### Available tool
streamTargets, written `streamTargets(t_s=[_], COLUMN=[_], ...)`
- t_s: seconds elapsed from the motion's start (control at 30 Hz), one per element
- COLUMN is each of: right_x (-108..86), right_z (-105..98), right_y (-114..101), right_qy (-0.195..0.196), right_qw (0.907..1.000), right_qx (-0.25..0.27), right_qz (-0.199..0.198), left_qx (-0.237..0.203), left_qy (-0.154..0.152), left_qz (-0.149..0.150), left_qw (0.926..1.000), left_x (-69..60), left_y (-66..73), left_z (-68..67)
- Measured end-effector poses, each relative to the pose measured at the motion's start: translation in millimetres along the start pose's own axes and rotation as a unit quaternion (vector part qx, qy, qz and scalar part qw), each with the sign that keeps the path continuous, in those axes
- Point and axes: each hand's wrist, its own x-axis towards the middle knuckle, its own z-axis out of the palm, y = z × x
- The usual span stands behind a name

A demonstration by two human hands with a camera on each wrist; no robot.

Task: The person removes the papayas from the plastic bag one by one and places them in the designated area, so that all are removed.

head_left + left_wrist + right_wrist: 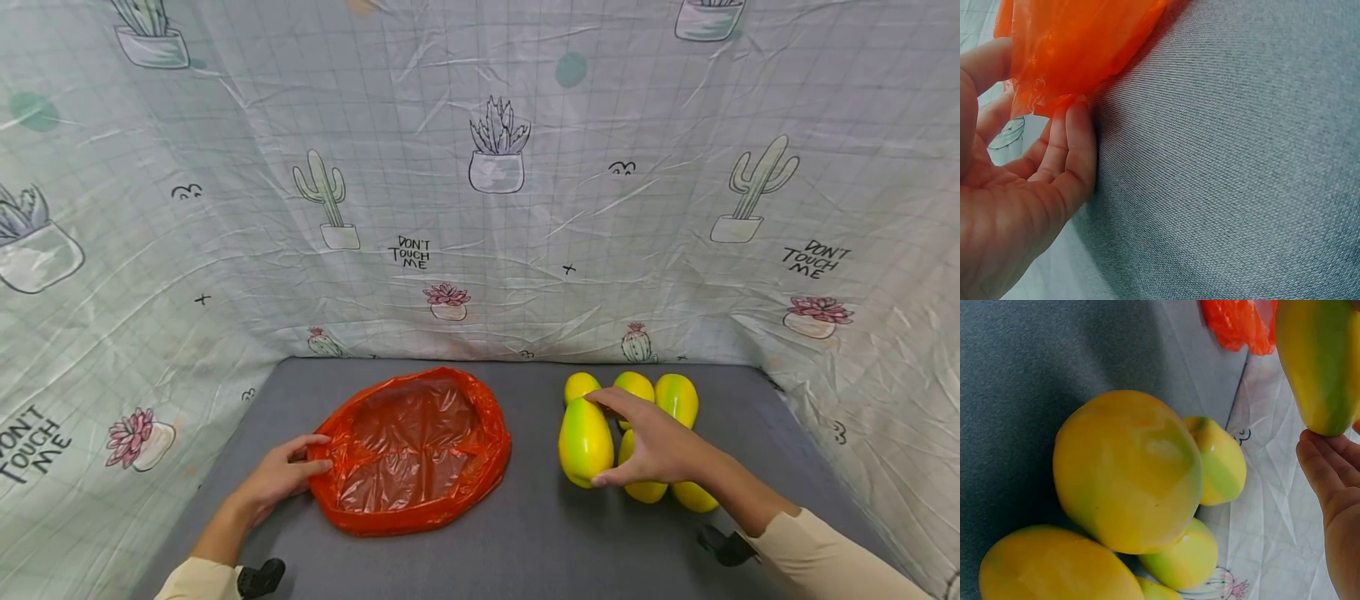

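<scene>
A red plastic bag [416, 446] lies spread with its mouth facing up, left of centre on the grey surface. My left hand [279, 482] holds its left rim between thumb and fingers; close up, in the left wrist view, the fingers meet the orange-looking plastic [1079, 50]. My right hand [660, 442] grips a yellow-green papaya [585, 442] end to end, thumb at the lower end and fingers at the upper. In the right wrist view this papaya [1322, 369] is raised clear of the others. Several more papayas [677, 400] lie under and behind that hand, partly covered by it.
The grey cloth-covered table [536, 542] ends at a hanging curtain [495, 250] with cactus prints, which surrounds it at the back and both sides. Between the bag and the fruit runs a strip of grey cloth.
</scene>
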Motion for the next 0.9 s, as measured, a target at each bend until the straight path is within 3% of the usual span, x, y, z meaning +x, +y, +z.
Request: streamTargets(t_s=[0.2, 0.9], right_x=[-4.4, -12.7], right_z=[-1, 1], right_y=[3, 18], right_qy=[-0.002, -0.028], right_qw=[0.9998, 0.9972], right_qx=[0.002, -0.020], right_qz=[0.022, 0.067], left_qx=[-0.016, -0.001], left_qy=[-0.007, 0.003], left_qz=[0.006, 0.008], left_qw=[0.9998, 1.0000], left_x=[-0.1, -1.2], left_y=[-1.6, -1.8], left_z=[0.6, 1.7])
